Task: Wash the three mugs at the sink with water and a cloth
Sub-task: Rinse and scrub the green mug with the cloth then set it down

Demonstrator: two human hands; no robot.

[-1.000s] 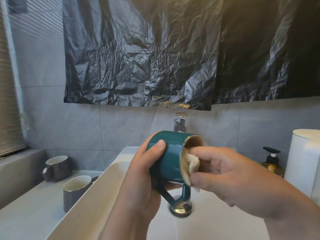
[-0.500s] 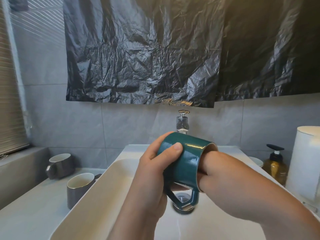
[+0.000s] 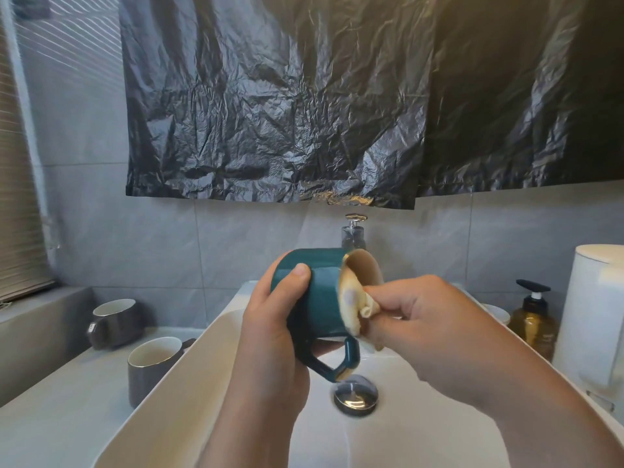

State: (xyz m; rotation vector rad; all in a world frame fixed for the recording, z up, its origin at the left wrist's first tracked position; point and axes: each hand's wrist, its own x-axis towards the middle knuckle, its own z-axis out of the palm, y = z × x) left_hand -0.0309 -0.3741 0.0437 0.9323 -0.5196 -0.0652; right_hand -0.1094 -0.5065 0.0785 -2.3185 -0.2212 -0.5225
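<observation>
Teal mug lies on its side in the air over the white sink, mouth turned to my right. Its angular handle points down toward the round chrome drain plug. My left hand wraps the glossy body, thumb across the top and fingers curled underneath. My right hand pinches a bunched cream cloth between thumb and fingertips and holds it at the mouth. The cloth covers the lower part of the opening, and the pale inner wall shows above it.

The mug hides the foot of the chrome tap behind it, and my right forearm crosses the right side of the basin. On the pale grey surface to my left stand two more mugs, both upright with pale insides. The nearer grey mug is right against the sink's rim, though I cannot tell whether they touch. The farther grey mug stands back near the wall.

To my right stand an amber pump bottle with a black head and a tall white cylinder. Matte grey tiles back the sink. A crinkled, shiny black plastic sheet hangs over them, with a slatted blind at the far left.
</observation>
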